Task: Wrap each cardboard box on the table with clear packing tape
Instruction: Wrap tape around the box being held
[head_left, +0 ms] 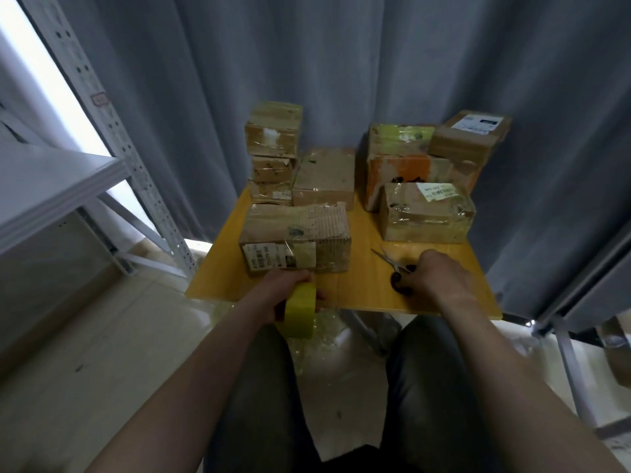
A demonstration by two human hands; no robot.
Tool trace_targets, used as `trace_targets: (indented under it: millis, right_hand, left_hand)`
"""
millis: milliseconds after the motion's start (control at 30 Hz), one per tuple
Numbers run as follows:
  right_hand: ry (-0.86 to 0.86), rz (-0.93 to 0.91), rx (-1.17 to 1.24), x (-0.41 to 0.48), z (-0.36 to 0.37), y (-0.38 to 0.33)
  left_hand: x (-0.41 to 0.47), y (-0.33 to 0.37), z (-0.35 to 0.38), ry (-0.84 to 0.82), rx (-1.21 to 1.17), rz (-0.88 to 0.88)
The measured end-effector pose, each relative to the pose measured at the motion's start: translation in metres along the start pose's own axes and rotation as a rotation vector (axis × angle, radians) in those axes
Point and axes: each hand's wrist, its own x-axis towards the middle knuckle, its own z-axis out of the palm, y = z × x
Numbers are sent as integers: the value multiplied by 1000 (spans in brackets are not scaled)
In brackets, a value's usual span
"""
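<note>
Several cardboard boxes stand on a small yellow wooden table point(355, 268). The nearest box point(295, 238), with a barcode label on its front, sits at the left front. My left hand point(290, 288) grips a yellowish roll of tape point(300, 308) at the table's front edge, just below that box. My right hand point(433, 274) lies on the black handles of a pair of scissors point(392, 264) on the table at the right front. A tape-covered box with a white label point(426, 213) stands behind the scissors.
Stacked boxes point(273, 155) stand at the back left, and more boxes point(423, 155) are piled at the back right. A grey curtain hangs behind the table. A metal shelf rack point(78, 172) stands to the left. Crumpled clear plastic point(321, 336) lies on the floor under the table.
</note>
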Motion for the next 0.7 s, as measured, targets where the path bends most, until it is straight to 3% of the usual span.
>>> trace_targets:
  millis: [100, 167, 300, 467, 700]
  right_hand:
    - [-254, -70, 287, 2, -23, 11]
    - [-481, -217, 429, 1, -40, 14]
    - [-822, -453, 396, -4, -55, 0]
    - [-877, -429, 134, -5, -53, -42]
    - [-844, -452, 74, 14, -51, -96]
  left_hand:
    - [-3, -3, 0, -2, -5, 5]
    - [-3, -7, -2, 1, -41, -3]
    - [-4, -14, -3, -8, -96, -2]
    - [-9, -16, -3, 2, -132, 18]
    - [-14, -14, -5, 11, -110, 16]
